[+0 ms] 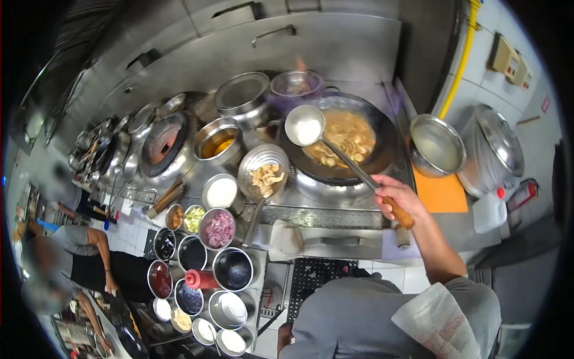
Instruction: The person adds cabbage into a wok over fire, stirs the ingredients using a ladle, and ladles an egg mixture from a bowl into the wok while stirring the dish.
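My right hand (396,200) is closed around the wooden handle of a long ladle (350,163). The ladle's bowl, over the left rim of the wok, holds a white substance (308,131). In the dark wok (385,134), pieces of food (348,134) sit in brown sauce on the stove. A perforated skimmer (249,160) with fried pieces (266,178) rests left of the wok, its handle toward me. What seems to be my left hand (285,338) shows only in part beside my body at the bottom edge; its fingers cannot be made out.
Several seasoning containers stand at left, including chopped red onion (217,230) and a red squeeze bottle (200,279). A pot of oil (219,143) stands behind the skimmer. Flame rises behind a bowl (297,85). At right is a metal bowl (438,146). Co-workers (84,257) stand far left.
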Motion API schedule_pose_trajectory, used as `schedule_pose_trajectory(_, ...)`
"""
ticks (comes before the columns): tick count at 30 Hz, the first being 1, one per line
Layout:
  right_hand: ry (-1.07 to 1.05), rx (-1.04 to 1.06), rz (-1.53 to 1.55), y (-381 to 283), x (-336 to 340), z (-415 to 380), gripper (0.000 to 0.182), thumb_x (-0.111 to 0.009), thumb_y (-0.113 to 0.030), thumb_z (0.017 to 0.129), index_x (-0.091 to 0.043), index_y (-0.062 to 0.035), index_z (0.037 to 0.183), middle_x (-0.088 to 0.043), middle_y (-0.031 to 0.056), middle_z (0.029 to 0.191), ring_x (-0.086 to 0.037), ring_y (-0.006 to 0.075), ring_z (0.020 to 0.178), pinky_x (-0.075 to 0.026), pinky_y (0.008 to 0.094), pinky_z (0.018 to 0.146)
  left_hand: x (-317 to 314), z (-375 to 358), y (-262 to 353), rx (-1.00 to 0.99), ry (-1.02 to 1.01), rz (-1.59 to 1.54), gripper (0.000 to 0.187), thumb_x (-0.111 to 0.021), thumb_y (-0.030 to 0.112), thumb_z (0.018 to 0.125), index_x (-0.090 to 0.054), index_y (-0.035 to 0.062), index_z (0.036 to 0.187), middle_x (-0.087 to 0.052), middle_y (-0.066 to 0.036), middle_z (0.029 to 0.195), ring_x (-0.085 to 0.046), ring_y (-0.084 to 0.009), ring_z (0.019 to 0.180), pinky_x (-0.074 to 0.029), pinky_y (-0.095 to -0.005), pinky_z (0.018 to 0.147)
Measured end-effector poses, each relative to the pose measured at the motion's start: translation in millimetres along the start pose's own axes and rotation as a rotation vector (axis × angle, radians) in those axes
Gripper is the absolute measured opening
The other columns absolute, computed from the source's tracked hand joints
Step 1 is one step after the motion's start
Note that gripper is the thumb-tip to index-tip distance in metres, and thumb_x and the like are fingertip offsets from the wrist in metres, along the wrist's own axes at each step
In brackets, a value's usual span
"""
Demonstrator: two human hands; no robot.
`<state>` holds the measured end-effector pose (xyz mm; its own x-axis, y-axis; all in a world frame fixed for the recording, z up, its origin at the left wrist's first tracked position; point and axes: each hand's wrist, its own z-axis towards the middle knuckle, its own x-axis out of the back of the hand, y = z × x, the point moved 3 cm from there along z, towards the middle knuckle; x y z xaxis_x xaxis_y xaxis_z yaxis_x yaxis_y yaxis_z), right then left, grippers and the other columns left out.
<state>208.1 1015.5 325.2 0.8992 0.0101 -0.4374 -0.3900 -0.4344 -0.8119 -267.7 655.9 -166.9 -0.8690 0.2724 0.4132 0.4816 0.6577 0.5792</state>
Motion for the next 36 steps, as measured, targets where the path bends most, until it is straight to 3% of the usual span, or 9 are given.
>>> schedule_pose_trajectory(1,0.074,0.001,-0.117,-3,7,-5,0.047,-0.058,-0.006,0.093,-0.047,-0.0091,0.138,-0.057,0.0036,0.074,-0.051,0.0103,0.048,-0.042,0.0250,0.039,0,0,-2,0.217,-0.031,-0.252,0.038,-0.055,0.042,0.093,-0.066,0.0053,0.095,-0.065,-0.018,0.078,-0.063,-0.0313,0.069,-0.049,-0.0413,0.064)
schedule_pose_trajectory(2,0.143,-0.001,-0.235,-7,13,-9,0.047,-0.058,-0.004,0.092,-0.047,-0.0084,0.138,-0.057,0.0030,0.073,-0.051,0.0102,0.048,-0.042,0.0247,0.040,15,-6,22,-0.140,-0.047,0.025,0.033,-0.051,0.034,0.096,-0.067,0.0059,0.092,-0.066,-0.018,0.079,-0.064,-0.0310,0.069,-0.047,-0.0430,0.062)
schedule_pose_trajectory(4,0.157,0.057,-0.426,-6,37,-4,0.048,-0.058,-0.002,0.091,-0.048,-0.0059,0.138,-0.058,0.0023,0.074,-0.053,0.0092,0.051,-0.043,0.0238,0.047,12,23,8,-0.490,0.022,0.266,0.032,-0.048,0.030,0.097,-0.067,0.0049,0.091,-0.066,-0.018,0.078,-0.063,-0.0293,0.068,-0.046,-0.0434,0.060)
schedule_pose_trajectory(6,0.217,0.085,-0.612,-11,47,-2,0.049,-0.057,-0.002,0.090,-0.049,-0.0042,0.138,-0.058,0.0023,0.074,-0.053,0.0088,0.053,-0.044,0.0236,0.050,12,33,17,-0.630,0.145,0.637,0.032,-0.047,0.030,0.095,-0.067,0.0044,0.091,-0.065,-0.017,0.077,-0.060,-0.0286,0.066,-0.045,-0.0412,0.058)
schedule_pose_trajectory(7,0.261,0.136,-0.677,-5,57,10,0.052,-0.057,-0.003,0.089,-0.048,-0.0021,0.140,-0.057,0.0026,0.072,-0.052,0.0084,0.055,-0.044,0.0235,0.052,15,32,14,-0.009,-0.050,0.068,0.033,-0.046,0.029,0.093,-0.067,0.0037,0.091,-0.066,-0.015,0.080,-0.060,-0.0252,0.066,-0.045,-0.0390,0.058)
schedule_pose_trajectory(10,0.354,0.131,-0.914,-12,36,11,0.054,-0.059,-0.004,0.089,-0.047,-0.0019,0.141,-0.056,0.0022,0.071,-0.052,0.0081,0.056,-0.044,0.0233,0.053,18,21,33,0.176,-0.154,-0.202,0.035,-0.046,0.034,0.093,-0.064,0.0057,0.081,-0.059,-0.004,0.069,-0.055,-0.0169,0.058,-0.041,-0.0350,0.051)
schedule_pose_trajectory(14,0.234,0.057,-0.697,-26,52,-13,0.058,-0.058,-0.005,0.089,-0.043,-0.0021,0.145,-0.056,0.0020,0.070,-0.052,0.0090,0.055,-0.042,0.0251,0.050,16,33,25,0.154,-0.109,-0.450,0.027,-0.050,0.028,0.092,-0.064,0.0092,0.079,-0.056,-0.002,0.067,-0.050,-0.0157,0.053,-0.041,-0.0328,0.048)
schedule_pose_trajectory(32,0.288,0.149,-0.789,-16,51,39,0.057,-0.061,-0.006,0.090,-0.043,-0.0039,0.145,-0.059,0.0048,0.074,-0.053,0.0115,0.052,-0.043,0.0260,0.049,22,-10,50,0.136,-0.204,-0.157,0.029,-0.055,0.032,0.095,-0.068,0.0065,0.100,-0.066,-0.011,0.081,-0.064,-0.0238,0.078,-0.049,-0.0372,0.070)
schedule_pose_trajectory(36,0.213,0.019,-0.654,-30,65,-8,0.060,-0.061,-0.008,0.089,-0.042,-0.0007,0.145,-0.058,0.0037,0.071,-0.052,0.0105,0.052,-0.043,0.0272,0.048,35,-19,75,-0.102,-0.310,0.086,0.031,-0.056,0.033,0.096,-0.069,0.0061,0.105,-0.069,-0.013,0.085,-0.067,-0.0254,0.084,-0.051,-0.0378,0.075)
